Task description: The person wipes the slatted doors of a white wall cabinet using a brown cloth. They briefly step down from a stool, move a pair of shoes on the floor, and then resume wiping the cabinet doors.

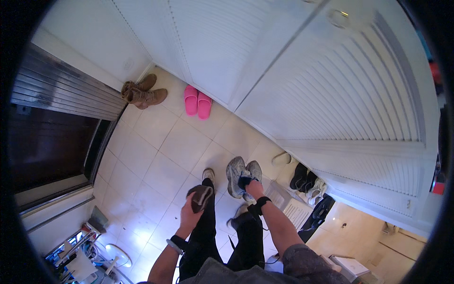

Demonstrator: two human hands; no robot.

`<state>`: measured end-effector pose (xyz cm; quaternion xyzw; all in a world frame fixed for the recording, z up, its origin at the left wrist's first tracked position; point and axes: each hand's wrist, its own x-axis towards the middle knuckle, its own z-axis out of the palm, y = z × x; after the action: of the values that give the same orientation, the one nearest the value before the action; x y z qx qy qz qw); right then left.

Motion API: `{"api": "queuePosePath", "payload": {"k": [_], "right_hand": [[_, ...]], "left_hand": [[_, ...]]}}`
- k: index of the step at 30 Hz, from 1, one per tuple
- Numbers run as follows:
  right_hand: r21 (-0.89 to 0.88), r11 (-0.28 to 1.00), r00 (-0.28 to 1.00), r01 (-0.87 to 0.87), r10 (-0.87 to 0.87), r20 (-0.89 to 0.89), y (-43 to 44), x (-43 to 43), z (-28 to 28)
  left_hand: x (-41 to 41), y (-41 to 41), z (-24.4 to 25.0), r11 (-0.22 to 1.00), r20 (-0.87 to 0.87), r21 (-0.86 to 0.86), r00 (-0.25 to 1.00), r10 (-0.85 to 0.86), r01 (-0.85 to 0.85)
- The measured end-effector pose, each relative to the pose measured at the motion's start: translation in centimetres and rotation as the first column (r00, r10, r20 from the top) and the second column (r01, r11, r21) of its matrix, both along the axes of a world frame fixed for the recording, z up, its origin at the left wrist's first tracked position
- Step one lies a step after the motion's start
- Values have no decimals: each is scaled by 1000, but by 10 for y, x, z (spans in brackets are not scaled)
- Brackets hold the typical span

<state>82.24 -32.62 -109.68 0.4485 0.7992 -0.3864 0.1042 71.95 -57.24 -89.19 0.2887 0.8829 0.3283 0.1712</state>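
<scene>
My left hand (190, 214) grips a dark brown object (200, 198) with a pale strip along it, possibly a brush or a shoe; its kind is unclear. In my right hand (254, 190) is a pair of worn grey sneakers (235, 174), held together by their dark collars above the tiled floor. My two feet stand below in light shoes, the left shoe (209, 175) showing past the trouser leg. A light plastic step stool or crate (294, 213) sits just right of my right wrist, partly behind my forearm.
White louvered cabinet doors (330, 106) rise along the right. Pink slippers (197, 103), brown lace-up boots (145, 92) and black shoes (303, 179) stand by the base of the wall and cabinet. An open doorway (53, 142) lies left. A white round-based stand (118, 255) is at lower left.
</scene>
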Motion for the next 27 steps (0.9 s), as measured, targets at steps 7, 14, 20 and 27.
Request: {"api": "queuePosePath", "payload": {"k": [7,14,20,27], "right_hand": [[69,996,995,51,-45,-84,-23,11,-41],[196,981,999,10,1,-52,-35,20,-208],[180,975,991,132,-126,-48,-1,1,-304],[235,969,970,-76,127,-208,24,55,-259]], "left_hand": [[59,-98,-29,966,-28,141,975,222,-216],[128,-168,-139,859,91,86,863,497,-504],[161,-211,-273,824,92,179,843,530,-538],[214,-135,-185,850,165,145,859,485,-507]]}}
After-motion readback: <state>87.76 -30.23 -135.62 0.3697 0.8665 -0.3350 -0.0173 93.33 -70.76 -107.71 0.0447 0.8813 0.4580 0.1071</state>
